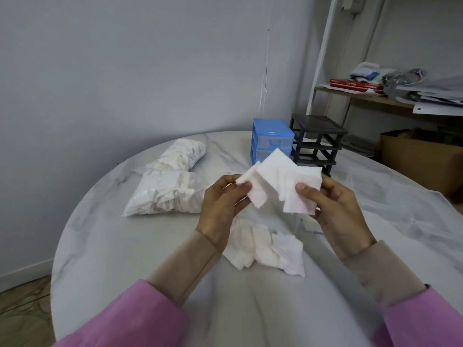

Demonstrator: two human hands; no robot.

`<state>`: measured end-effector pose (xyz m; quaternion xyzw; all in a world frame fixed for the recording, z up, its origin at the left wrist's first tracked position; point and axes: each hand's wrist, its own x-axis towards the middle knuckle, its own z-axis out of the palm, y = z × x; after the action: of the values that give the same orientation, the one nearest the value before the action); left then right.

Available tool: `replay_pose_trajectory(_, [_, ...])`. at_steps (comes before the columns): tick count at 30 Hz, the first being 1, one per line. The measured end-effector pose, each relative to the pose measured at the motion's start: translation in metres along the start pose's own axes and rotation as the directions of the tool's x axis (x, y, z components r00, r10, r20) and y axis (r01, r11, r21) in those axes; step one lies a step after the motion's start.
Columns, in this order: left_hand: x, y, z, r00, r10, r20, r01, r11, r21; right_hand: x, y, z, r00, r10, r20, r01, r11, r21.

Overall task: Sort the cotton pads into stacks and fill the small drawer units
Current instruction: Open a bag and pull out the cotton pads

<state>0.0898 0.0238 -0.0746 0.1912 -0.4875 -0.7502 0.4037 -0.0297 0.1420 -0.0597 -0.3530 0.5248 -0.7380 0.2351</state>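
Both hands hold a fan of several white square cotton pads point(273, 179) above the round table. My left hand point(223, 206) pinches the pads' left edge between thumb and fingers. My right hand point(338, 209) grips their right side, thumb on top. Below the hands a loose pile of cotton pads point(265, 249) lies on the table. A blue drawer unit point(271, 139) stands behind the held pads, its lower part hidden by them. A black drawer frame point(318, 144) with no drawers in it stands right beside it.
Two clear plastic bags of cotton pads point(170, 186) lie at the table's left. A clear plastic sheet point(400, 211) covers the table's right side. A shelf with books and clutter point(390, 91) and a cardboard box point(421, 159) stand beyond the white marble table point(125, 259).
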Motion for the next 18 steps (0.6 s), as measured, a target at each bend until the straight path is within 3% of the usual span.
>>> replay_pose_trajectory(9, [-0.005,0.003,0.007,0.987,-0.054,0.151,0.057,0.998,-0.017,-0.005,0.012,0.009,0.999,0.033,-0.005,-0.033,0.995,-0.093])
replay_pose_trajectory(18, [-0.007,0.006,0.009,0.982,-0.086,0.171,0.098,0.993,-0.061,-0.006,0.011,0.008,0.999,0.022,-0.032,-0.026,0.994,-0.109])
